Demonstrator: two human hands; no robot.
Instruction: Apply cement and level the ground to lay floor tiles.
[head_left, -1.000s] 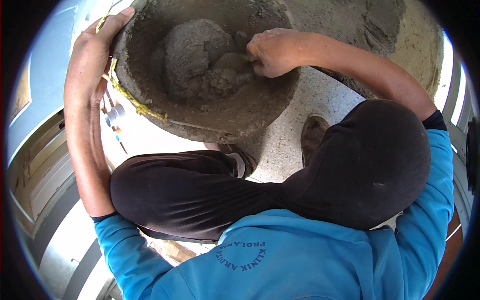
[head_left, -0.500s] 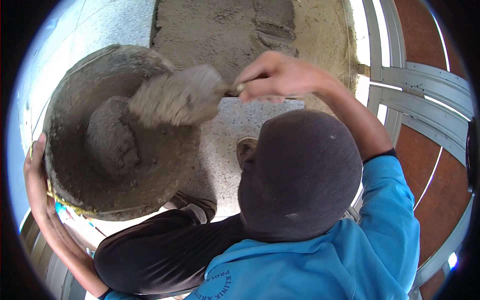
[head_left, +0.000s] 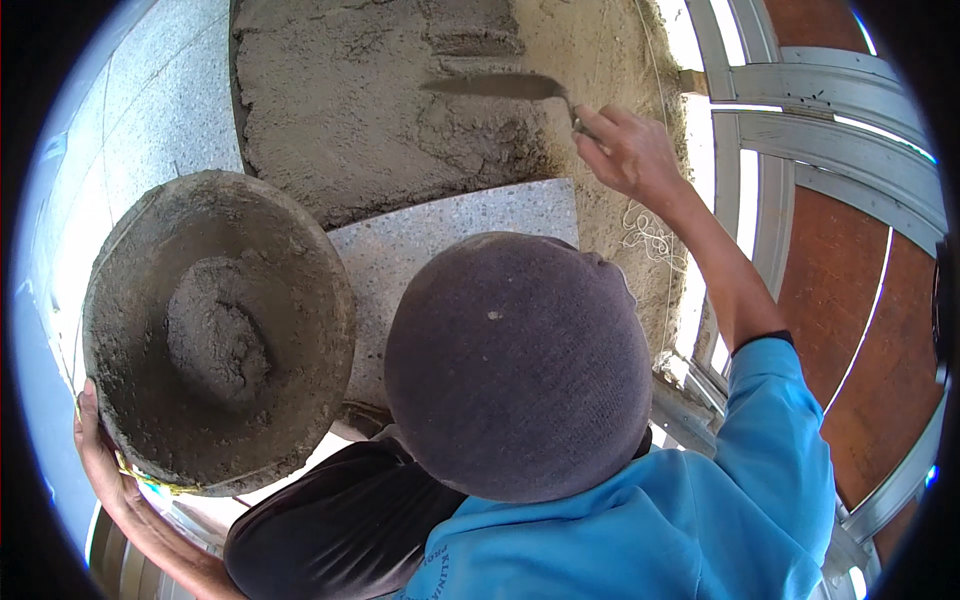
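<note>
My right hand [head_left: 632,152] is closed round the handle of a trowel [head_left: 497,87], whose narrow-looking blade points left over the wet mortar bed [head_left: 335,115]. Whether the blade touches the mortar I cannot tell. At the left, my left hand [head_left: 92,435] grips the outer edge of a round, mortar-crusted bucket [head_left: 318,260], which tilts toward me. A grey heap of mortar [head_left: 215,325] lies inside it. The left thumb and part of the palm are hidden by the bucket wall.
A speckled tile [head_left: 480,215] lies on the near side of the mortar, with more speckled tiling [head_left: 170,110] to the left. Sandy ground [head_left: 590,60] and loose string [head_left: 650,238] lie right, beside metal framing [head_left: 840,95]. A dark cap [head_left: 520,370] blocks the lower middle.
The trowel has swung from above the bucket, where its blade was loaded with mortar, right and away to over the mortar bed. The bucket appears lower in view, still held by my left hand.
</note>
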